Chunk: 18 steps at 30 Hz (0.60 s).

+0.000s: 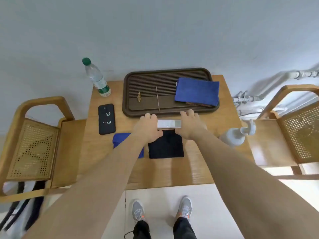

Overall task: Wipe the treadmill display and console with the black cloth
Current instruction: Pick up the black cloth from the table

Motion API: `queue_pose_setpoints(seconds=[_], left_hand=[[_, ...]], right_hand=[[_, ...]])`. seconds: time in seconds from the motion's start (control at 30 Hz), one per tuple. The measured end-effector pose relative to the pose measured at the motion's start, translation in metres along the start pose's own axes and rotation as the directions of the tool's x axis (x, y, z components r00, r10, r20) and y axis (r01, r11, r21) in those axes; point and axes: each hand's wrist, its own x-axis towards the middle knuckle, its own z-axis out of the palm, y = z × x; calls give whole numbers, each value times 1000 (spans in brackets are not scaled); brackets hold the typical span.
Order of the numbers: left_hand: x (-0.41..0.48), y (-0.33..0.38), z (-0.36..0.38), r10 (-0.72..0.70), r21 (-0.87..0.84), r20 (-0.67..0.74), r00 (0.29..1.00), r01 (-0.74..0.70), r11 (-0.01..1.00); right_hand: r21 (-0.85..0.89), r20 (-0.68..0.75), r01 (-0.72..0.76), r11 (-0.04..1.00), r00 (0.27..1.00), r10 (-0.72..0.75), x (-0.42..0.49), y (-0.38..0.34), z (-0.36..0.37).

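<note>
Wood table against pale wall, frame centre. Both hands over small white device, long axis left-right, ends hidden under palms; what device is, unclear. Left hand and right hand fingers spread, backs up; grip cannot be told. Black cloth folded flat just below device, top corners covered by hands. Blue cloth beside it, mostly hidden by left forearm. Tray just above fingertips. Phone left, pump bottle right. Open tabletop toward lower edge.
</note>
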Motion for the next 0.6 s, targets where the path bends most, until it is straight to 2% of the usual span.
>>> queue_pose_setpoints(seconds=[0.03, 0.2, 0.4, 0.5, 0.6], left_hand=[[-2, -1, 13, -21, 19, 37, 999, 21, 1000], [0, -13, 89, -64, -36, 106, 992, 69, 997], [5, -14, 118, -59, -37, -28, 998, 58, 998], [-1, -13, 112, -31, -42, -46, 998, 29, 999], [-9, -11, 96, -22, -63, -20, 1000, 21, 998]], right_hand=[[0, 48, -20, 1000, 999, 20, -2, 2, 14], [118, 116, -65, 991, 992, 51, -7, 21, 90], [273, 45, -72, 959, 997, 62, -8, 15, 132], [430, -29, -108, 896, 991, 133, -12, 11, 134], [622, -20, -143, 770, 980, 197, -23, 7, 121]])
